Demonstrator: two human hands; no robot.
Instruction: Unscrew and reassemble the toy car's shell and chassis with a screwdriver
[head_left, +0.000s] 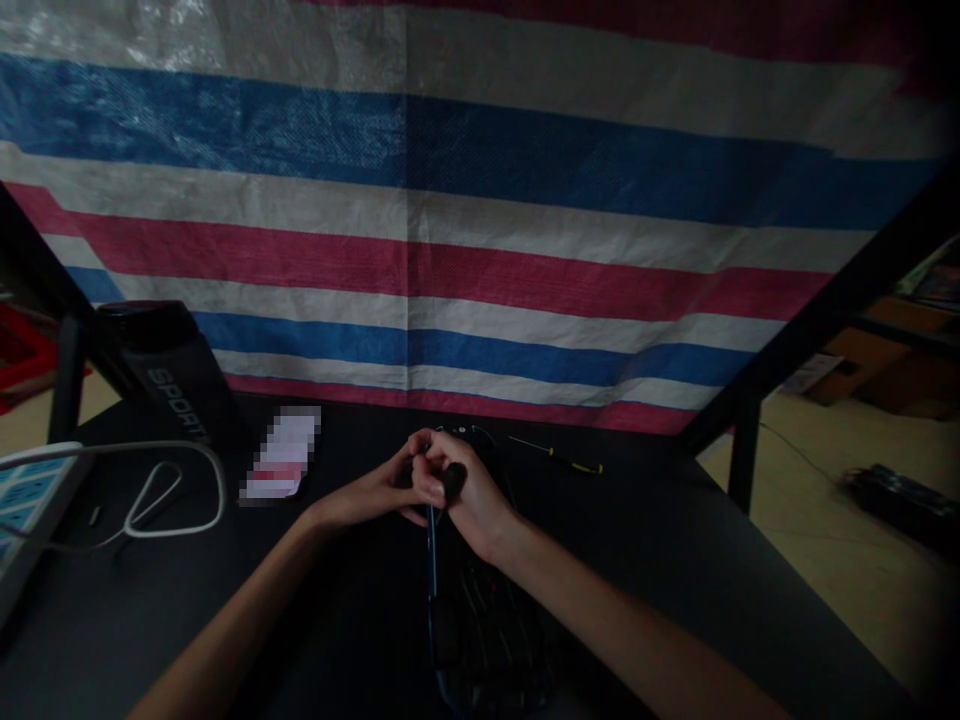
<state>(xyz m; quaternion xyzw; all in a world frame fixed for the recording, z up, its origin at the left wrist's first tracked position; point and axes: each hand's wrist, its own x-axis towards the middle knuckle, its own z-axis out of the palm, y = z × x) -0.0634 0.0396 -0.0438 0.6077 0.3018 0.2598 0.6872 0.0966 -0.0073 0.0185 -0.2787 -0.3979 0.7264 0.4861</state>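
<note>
Both hands meet over the middle of a black table [675,560]. My right hand [465,500] is closed round a dark tool handle [454,480], pointing down at a dark device [487,610] with a blue edge that lies on the table under my hands. My left hand [379,492] is curled against the right, its fingers pinched at the same spot; what it holds is hidden. The scene is dim.
A small screwdriver with a yellow handle [559,457] lies behind the hands. At the left are a blurred card [283,455], a dark bottle [176,375], a white cable loop [169,490] and a power strip [30,490]. A striped tarp [480,220] hangs behind.
</note>
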